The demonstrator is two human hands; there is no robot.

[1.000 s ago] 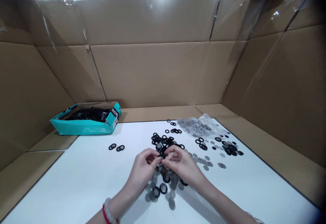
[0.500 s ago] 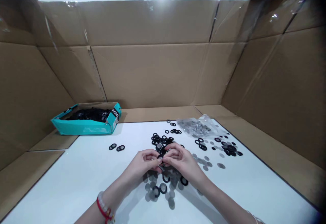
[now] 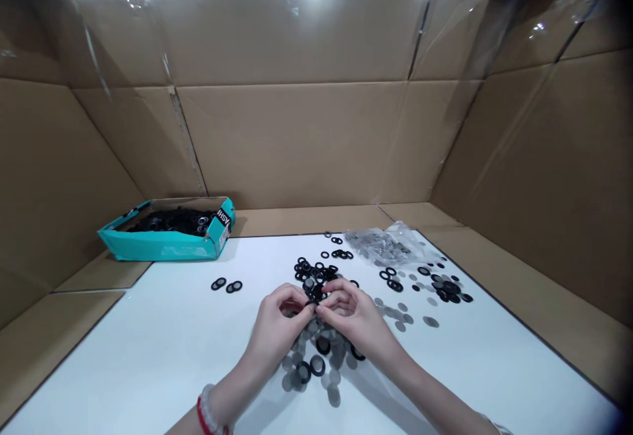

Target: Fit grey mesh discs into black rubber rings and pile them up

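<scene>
Both hands meet over the middle of the white table. My left hand (image 3: 283, 327) pinches a small black ring (image 3: 310, 302) between thumb and forefinger, mostly hidden by the fingertips. My right hand (image 3: 353, 313) is closed at the ring's other side, thumb and forefinger pinched on it. Just beyond the fingers lies a pile of black rings (image 3: 316, 270). Below and between the hands, thin grey discs (image 3: 333, 394) are scattered, with a few larger black rings (image 3: 318, 365) among them, some lying over discs.
At the back left stands a teal box (image 3: 163, 248) filled with black rings. A clear plastic bag (image 3: 386, 245) of grey discs lies at the back right. Rings with discs (image 3: 237, 285) sit at left; black rings (image 3: 449, 287) cluster at right. Cardboard walls (image 3: 297, 145) surround the table.
My left hand has turned, its wrist moving slightly right, and its thumb now presses at the ring close to the right fingertips. My right hand has barely moved.
</scene>
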